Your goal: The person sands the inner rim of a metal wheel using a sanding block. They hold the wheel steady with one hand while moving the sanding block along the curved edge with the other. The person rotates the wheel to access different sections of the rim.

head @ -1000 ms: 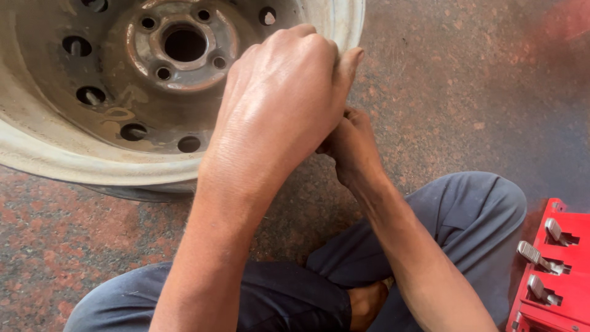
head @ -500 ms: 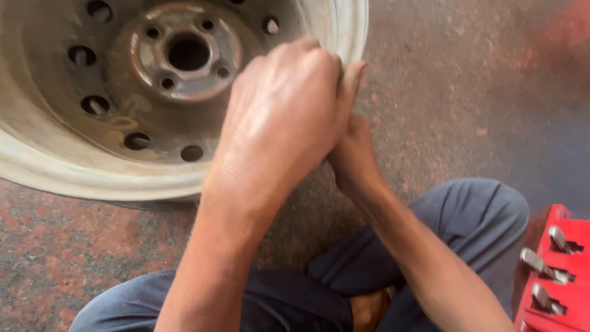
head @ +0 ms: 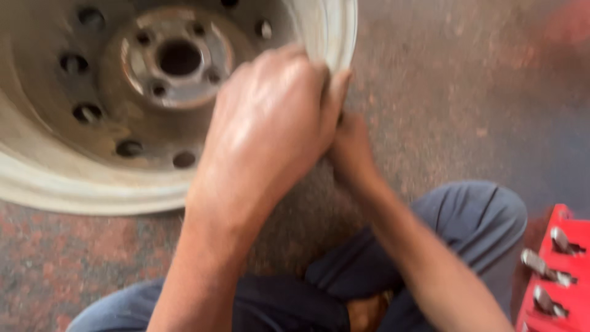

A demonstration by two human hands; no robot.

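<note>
Head view: my left hand (head: 270,129) is curled shut over the near right edge of the steel wheel rim (head: 74,184), and my right hand (head: 350,150) is tucked just under it, mostly hidden, so I cannot tell its grip. Speckled floor (head: 467,104) lies bare to the right; a red tool tray (head: 562,276) sits by my knee (head: 473,215). Pale, worn rim, rusty hub (head: 178,58) ringed by bolt holes.

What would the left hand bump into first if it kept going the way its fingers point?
Probably the pale rim of the steel wheel. The left hand points up and to the right, fingertips right at that rim edge. The picture is blurry, so whether they touch already is unclear.
</note>
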